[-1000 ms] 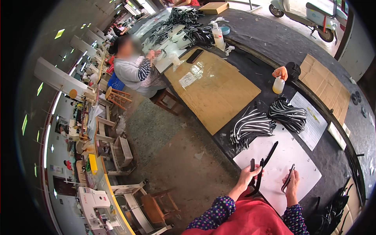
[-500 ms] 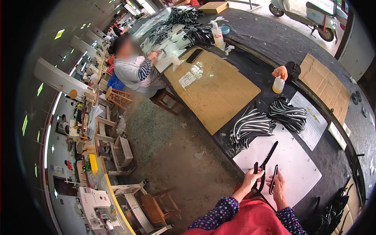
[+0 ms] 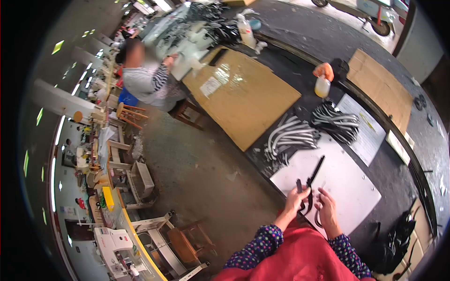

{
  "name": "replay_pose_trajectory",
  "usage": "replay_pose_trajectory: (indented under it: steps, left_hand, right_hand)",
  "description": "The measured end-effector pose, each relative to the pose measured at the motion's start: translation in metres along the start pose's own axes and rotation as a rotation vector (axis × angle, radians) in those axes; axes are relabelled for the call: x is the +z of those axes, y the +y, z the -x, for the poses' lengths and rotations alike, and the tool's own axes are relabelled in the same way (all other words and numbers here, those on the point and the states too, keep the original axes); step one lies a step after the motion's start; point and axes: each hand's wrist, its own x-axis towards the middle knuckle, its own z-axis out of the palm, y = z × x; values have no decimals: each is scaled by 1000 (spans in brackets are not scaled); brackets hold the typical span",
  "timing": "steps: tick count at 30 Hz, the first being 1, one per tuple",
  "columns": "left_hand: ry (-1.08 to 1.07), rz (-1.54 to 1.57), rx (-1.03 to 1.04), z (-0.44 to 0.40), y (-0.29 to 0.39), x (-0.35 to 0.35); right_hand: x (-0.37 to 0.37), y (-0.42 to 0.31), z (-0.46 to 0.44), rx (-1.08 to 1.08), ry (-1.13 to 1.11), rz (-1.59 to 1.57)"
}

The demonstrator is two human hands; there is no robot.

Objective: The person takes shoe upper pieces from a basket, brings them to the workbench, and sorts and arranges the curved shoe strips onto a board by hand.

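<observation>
My left hand (image 3: 295, 200) is closed around a black strap (image 3: 317, 169), whose long end points up and away over a white board (image 3: 349, 180). A shorter black end also stands up beside its fingers. To the right, my right hand (image 3: 328, 210) has curled fingers, with a thin dark curved strap (image 3: 317, 218) at its palm side; the exact grip is partly hidden. Beyond the hands, a bundle of black and white straps (image 3: 293, 136) lies at the board's far edge. A second strap bundle (image 3: 335, 122) rests beside it.
A large cardboard sheet (image 3: 248, 103) covers part of the dark table. A bottle with yellowish liquid (image 3: 322, 86) and a written paper sheet (image 3: 363, 126) are on the right. A black heap (image 3: 398, 241) lies near my right side. Another person (image 3: 145, 77) sits at the far left edge.
My view has shifted slightly. The black strap end that stood up in my right hand no longer shows upright there. My left hand still holds its strap.
</observation>
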Motion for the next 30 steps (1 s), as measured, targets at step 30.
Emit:
replay_pose_trajectory:
  steps: [30]
  left_hand:
    - [-73,-3,-42,-37,16,14]
  right_hand:
    - [2,3,-27,-120,75,211]
